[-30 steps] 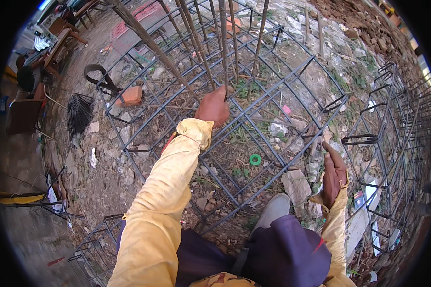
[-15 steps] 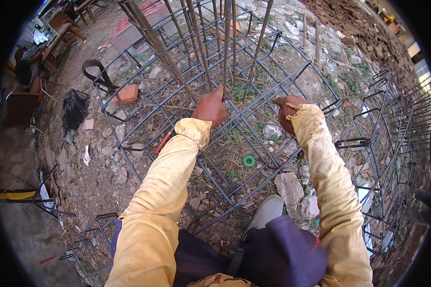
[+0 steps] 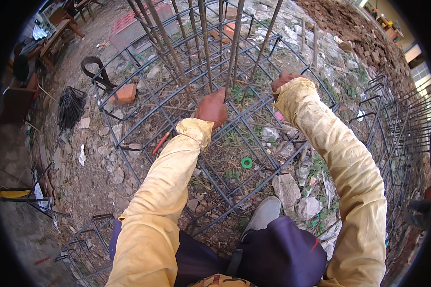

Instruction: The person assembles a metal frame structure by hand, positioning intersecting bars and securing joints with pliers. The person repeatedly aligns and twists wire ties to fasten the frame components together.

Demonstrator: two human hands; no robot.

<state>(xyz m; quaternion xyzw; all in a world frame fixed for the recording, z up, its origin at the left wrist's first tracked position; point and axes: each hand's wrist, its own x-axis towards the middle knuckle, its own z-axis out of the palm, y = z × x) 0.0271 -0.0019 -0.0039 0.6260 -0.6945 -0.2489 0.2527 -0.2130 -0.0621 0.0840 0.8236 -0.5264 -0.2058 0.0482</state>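
no packages, labels, signs or screens clearly visible among the rubble and rebar

Both hands grip the rebar cage (image 3: 254, 119): left hand (image 3: 211, 108) at an upright bar, right hand (image 3: 283, 81) beside it.

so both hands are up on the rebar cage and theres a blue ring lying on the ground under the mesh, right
Not quite: the ring is green, not blue. The head view shows it lying on the ground under the mesh. The rest stands: the left hand and the right hand are both up on the rebar cage.
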